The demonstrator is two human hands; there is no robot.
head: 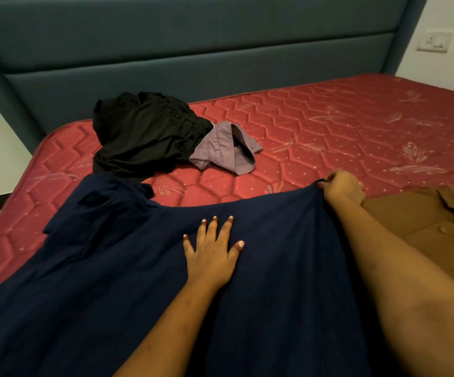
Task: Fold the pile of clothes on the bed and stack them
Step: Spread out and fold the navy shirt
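Fingers spread, the left hand (211, 257) presses flat on the navy garment (111, 281) at frame centre, while the right hand (342, 190) pinches its far edge at centre right. The garment covers the lower frame on the red mattress (342, 126). A black garment (144, 134) and grey shirt (225, 148) lie upper centre; a brown shirt (416, 221) sits right.

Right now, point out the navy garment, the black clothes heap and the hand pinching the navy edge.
navy garment (274, 268): head view, flat cloth near its middle.
black clothes heap (144, 131): head view, its crumpled middle.
right hand (342, 189): head view, back of the hand pinching the navy edge.
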